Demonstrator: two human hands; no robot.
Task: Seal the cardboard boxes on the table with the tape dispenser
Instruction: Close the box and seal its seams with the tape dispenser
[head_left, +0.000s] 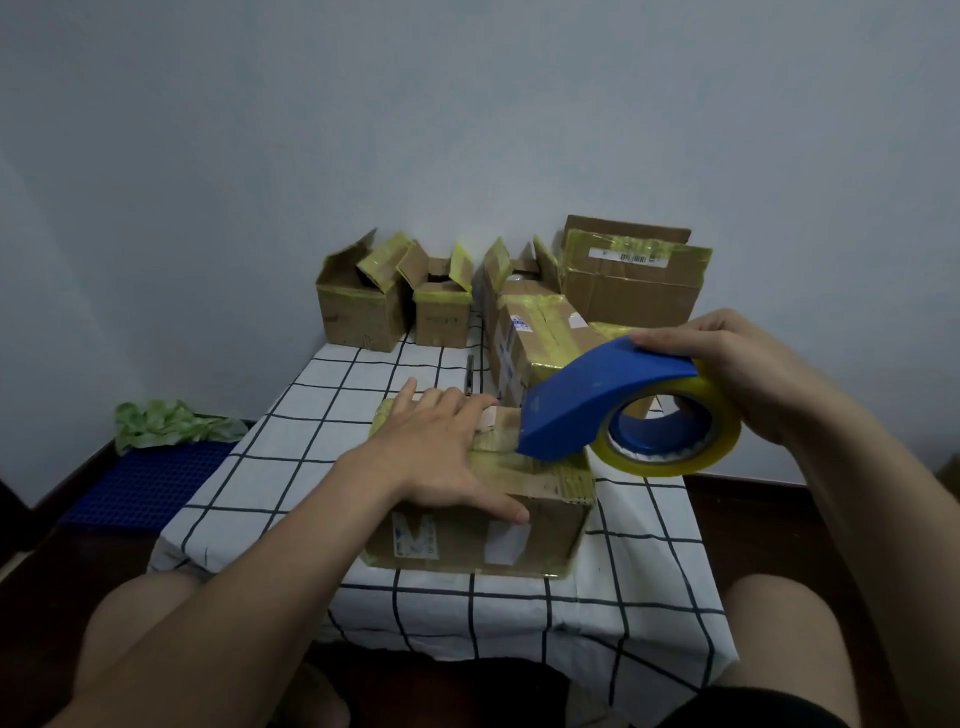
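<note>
A small cardboard box (524, 540) sits on the checked tablecloth (311, 441) in front of me, its top crossed by yellowish tape. My left hand (441, 457) lies flat on its lid with fingers spread, the thumb hanging over the front edge. My right hand (737, 364) grips the blue tape dispenser (587, 400) with its yellowish tape roll (675, 447). The dispenser's front edge touches the top of the box just right of my left fingers.
Two open boxes (358, 306) (441, 306) stand at the table's back left. A third open box (511, 275), a taped box (540, 343) and a larger closed box (631, 280) stand at back right. A dark pen-like object (470, 374) lies mid-table. Green cloth (171, 423) and a blue mat (150, 480) lie on the floor left.
</note>
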